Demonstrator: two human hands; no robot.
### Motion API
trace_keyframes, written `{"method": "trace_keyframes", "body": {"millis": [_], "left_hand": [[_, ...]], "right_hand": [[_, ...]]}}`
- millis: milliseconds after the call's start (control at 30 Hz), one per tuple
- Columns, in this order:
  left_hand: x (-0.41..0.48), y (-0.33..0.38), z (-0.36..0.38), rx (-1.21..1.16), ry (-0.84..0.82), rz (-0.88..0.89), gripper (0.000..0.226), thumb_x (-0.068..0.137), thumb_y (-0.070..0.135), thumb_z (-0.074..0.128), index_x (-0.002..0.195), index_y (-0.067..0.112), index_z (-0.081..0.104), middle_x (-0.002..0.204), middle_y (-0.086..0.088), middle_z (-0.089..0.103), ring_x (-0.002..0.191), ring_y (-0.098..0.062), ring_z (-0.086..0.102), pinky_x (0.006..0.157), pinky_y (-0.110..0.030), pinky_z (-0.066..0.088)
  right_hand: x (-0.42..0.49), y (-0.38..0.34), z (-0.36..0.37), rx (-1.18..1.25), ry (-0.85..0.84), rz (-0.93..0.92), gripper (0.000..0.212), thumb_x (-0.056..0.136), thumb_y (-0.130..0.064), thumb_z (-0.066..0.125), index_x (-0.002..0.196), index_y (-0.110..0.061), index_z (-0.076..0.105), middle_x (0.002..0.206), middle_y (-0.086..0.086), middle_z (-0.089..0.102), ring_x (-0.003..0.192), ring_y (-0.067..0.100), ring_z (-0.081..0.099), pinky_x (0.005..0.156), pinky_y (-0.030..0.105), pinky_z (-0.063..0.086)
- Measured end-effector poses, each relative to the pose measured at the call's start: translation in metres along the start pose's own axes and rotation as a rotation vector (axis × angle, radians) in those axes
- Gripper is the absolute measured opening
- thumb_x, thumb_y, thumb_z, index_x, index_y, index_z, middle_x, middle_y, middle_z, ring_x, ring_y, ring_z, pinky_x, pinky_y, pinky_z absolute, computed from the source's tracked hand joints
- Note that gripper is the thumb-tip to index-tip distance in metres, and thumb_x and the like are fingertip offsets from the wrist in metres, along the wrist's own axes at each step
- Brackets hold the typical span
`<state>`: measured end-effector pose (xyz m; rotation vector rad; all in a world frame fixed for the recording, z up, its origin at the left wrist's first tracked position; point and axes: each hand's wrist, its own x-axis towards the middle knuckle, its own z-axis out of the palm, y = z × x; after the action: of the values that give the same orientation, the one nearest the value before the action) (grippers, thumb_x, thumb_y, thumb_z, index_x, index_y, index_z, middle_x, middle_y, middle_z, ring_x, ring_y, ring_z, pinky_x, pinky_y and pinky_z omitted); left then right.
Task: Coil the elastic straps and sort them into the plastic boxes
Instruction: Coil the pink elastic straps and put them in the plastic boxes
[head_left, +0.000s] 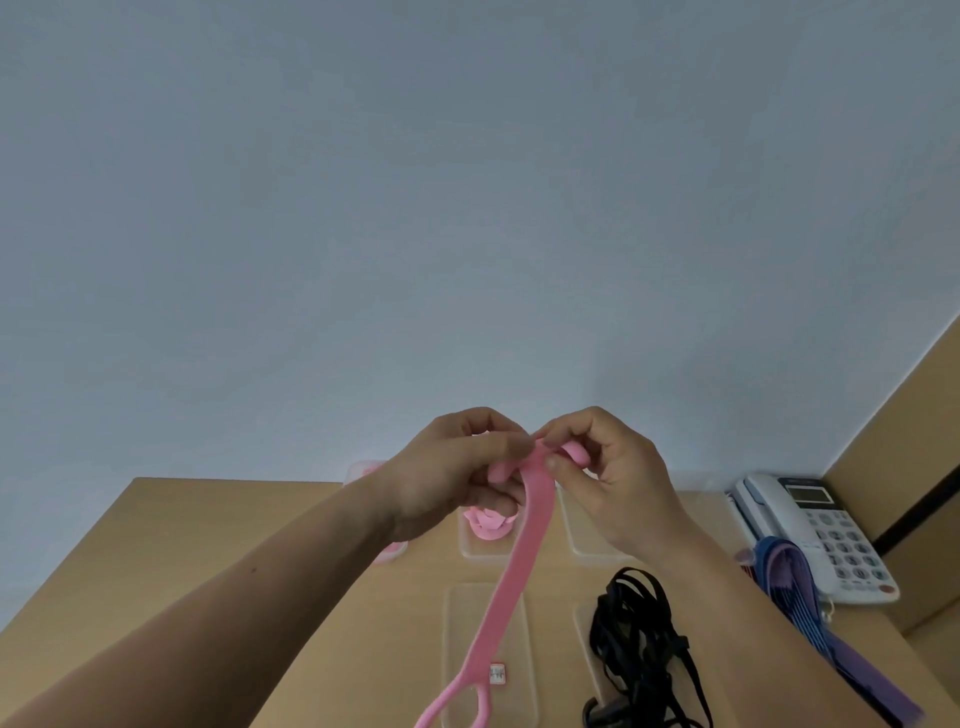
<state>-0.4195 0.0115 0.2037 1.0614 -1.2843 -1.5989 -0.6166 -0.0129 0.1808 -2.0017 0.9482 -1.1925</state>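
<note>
Head view: both forearms reach forward and up from the bottom corners, and the hands meet in the middle, raised above the bench (182, 545) against a plain grey-blue wall (467, 208). The left hand (457, 467) shows its back, its fingers curled inward and gripping the top of the pink strap (519, 571). The right hand (608, 478) faces it, almost touching, with thumb and forefinger pinching the same strap where a short turn of it curls over the fingers.

From the hands the strap hangs in a flat band down toward the person, ending in a loop at the bottom edge. Just below and beyond the hands stands a clear box (478, 551) with a coiled pink strap (491, 522) in it. A second clear box (587, 545) sits under the right hand, its contents hidden.

Nearer than the hands, under the hanging band, lies a flat clear plastic piece (462, 613); box or lid, I cannot tell. Below the right wrist lies a loose tangle of black straps (639, 639). Outside the right forearm lie blue and purple straps (810, 613), with a telephone (821, 530) behind them.
</note>
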Motion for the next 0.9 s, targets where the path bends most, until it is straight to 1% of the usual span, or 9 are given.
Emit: {"method": "trace_keyframes", "body": {"millis": [100,200,267,367,467,633,767,833,900], "left_hand": [[0.002,0.0,0.004,-0.015,0.071,0.007,0.028,0.085,0.029,0.068,0.095,0.004,0.059,0.089,-0.025,0.064,0.079,-0.033,0.064,0.077,-0.041,0.055],[0.004,-0.004,0.004,-0.038,0.137,0.025,0.013,0.087,0.008,0.072,0.096,0.002,0.064,0.07,-0.015,0.056,0.073,-0.032,0.055,0.075,-0.044,0.046],[0.004,-0.006,0.003,-0.052,0.148,0.032,0.015,0.085,0.005,0.075,0.095,0.002,0.065,0.063,-0.011,0.052,0.076,-0.032,0.046,0.076,-0.045,0.039],[0.002,-0.006,0.004,0.001,0.154,0.076,0.012,0.083,0.0,0.074,0.092,0.004,0.067,0.071,-0.019,0.059,0.074,-0.033,0.046,0.075,-0.045,0.04],[0.001,-0.007,0.005,0.154,0.178,0.185,0.015,0.082,-0.005,0.07,0.09,0.008,0.068,0.086,-0.023,0.068,0.075,-0.031,0.059,0.072,-0.042,0.05],[0.002,-0.008,0.008,0.298,0.172,0.335,0.019,0.074,0.012,0.072,0.092,0.016,0.067,0.09,-0.008,0.071,0.076,-0.023,0.065,0.071,-0.044,0.054],[0.002,-0.006,0.006,0.19,0.114,0.257,0.049,0.071,0.01,0.078,0.116,0.021,0.061,0.093,-0.003,0.07,0.08,-0.023,0.068,0.077,-0.041,0.056],[0.001,-0.004,0.005,0.099,0.079,0.187,0.048,0.072,0.006,0.078,0.116,0.01,0.06,0.095,-0.014,0.073,0.085,-0.034,0.068,0.085,-0.051,0.054],[0.0,-0.002,0.004,0.066,0.022,0.123,0.037,0.077,0.006,0.077,0.108,-0.003,0.059,0.098,-0.03,0.07,0.087,-0.042,0.065,0.086,-0.056,0.051]], "right_hand": [[0.0,0.0,0.001,-0.009,0.012,-0.018,0.032,0.085,-0.008,0.065,0.09,-0.04,0.063,0.097,-0.017,0.071,0.094,0.012,0.068,0.079,0.021,0.054],[0.0,0.001,0.004,-0.003,0.023,-0.032,0.031,0.086,-0.002,0.067,0.09,-0.032,0.064,0.096,-0.015,0.072,0.093,0.015,0.069,0.079,0.025,0.055],[-0.001,0.0,0.006,0.008,0.041,-0.026,0.032,0.085,0.003,0.067,0.089,-0.029,0.064,0.094,-0.013,0.072,0.091,0.016,0.069,0.077,0.024,0.054],[-0.003,-0.003,0.005,0.106,0.035,0.042,0.028,0.082,-0.006,0.068,0.094,-0.031,0.064,0.095,-0.006,0.072,0.087,0.017,0.068,0.076,0.03,0.056],[-0.001,-0.005,0.0,0.257,-0.035,0.194,0.033,0.081,-0.021,0.074,0.111,-0.026,0.061,0.1,0.0,0.072,0.081,0.014,0.067,0.073,0.029,0.056],[-0.002,-0.006,-0.005,0.264,-0.077,0.261,0.01,0.091,-0.015,0.068,0.099,-0.01,0.071,0.068,0.0,0.068,0.058,0.013,0.061,0.056,0.026,0.048],[-0.004,-0.01,-0.009,0.347,-0.032,0.217,0.013,0.085,-0.013,0.073,0.097,-0.009,0.072,0.069,-0.004,0.065,0.059,0.012,0.057,0.055,0.021,0.046],[-0.005,-0.012,-0.008,0.365,-0.023,0.19,0.013,0.086,-0.003,0.071,0.095,-0.012,0.073,0.071,-0.008,0.067,0.06,0.006,0.059,0.057,0.016,0.048],[-0.006,-0.013,-0.008,0.375,0.0,0.173,0.022,0.084,0.003,0.07,0.091,-0.017,0.074,0.074,-0.009,0.069,0.066,0.004,0.062,0.062,0.016,0.052]]}}
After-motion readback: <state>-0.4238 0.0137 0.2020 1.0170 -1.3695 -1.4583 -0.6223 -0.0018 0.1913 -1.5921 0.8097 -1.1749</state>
